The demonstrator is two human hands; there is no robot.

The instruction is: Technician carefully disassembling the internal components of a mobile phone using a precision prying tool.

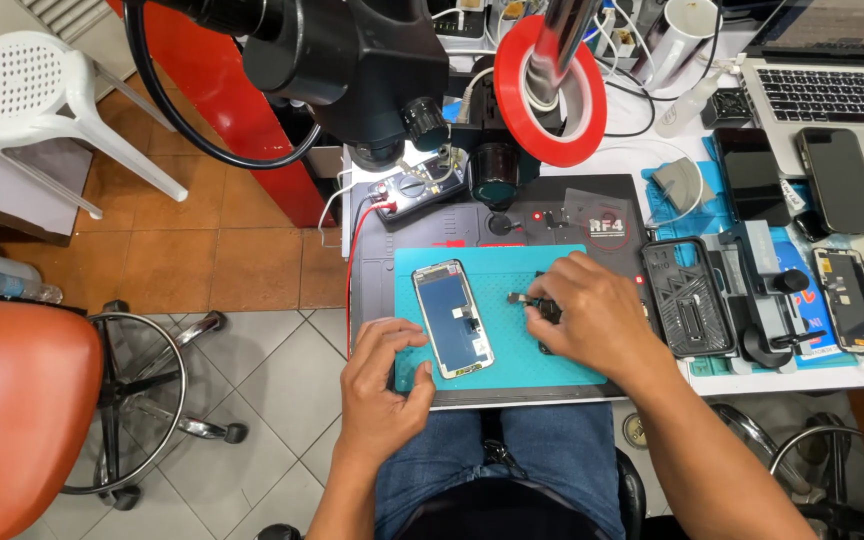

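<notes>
I am mid-way through bench work on a phone, seated at the worktop [772, 378] with a teal silicone mat [527, 262] in front of me. My left hand [380, 385] rests at the near left corner of the mat, its fingers [384, 334] loosely curled and lying just beside the lower left edge of the phone screen panel [452, 317]. They touch or nearly touch that edge; I cannot tell which, and they grip nothing. The panel lies flat on the mat, glass side down as far as I can judge, with small flex connectors showing along its right side.

My right hand [597, 318] sits over the middle of the mat, fingers pressed together around a small dark part [544, 310] with a short metal tip poking out to the left. My hand hides most of it, so I cannot say exactly what it is.

I judge the step in hand to be work on that small component next to the panel. Any following move calls for a steady pinch and a light touch, since the piece is tiny and the panel's flex cables sit close by. The microscope head [352, 60] hangs above the far edge, and an open phone frame [690, 298] lies to the right.
</notes>
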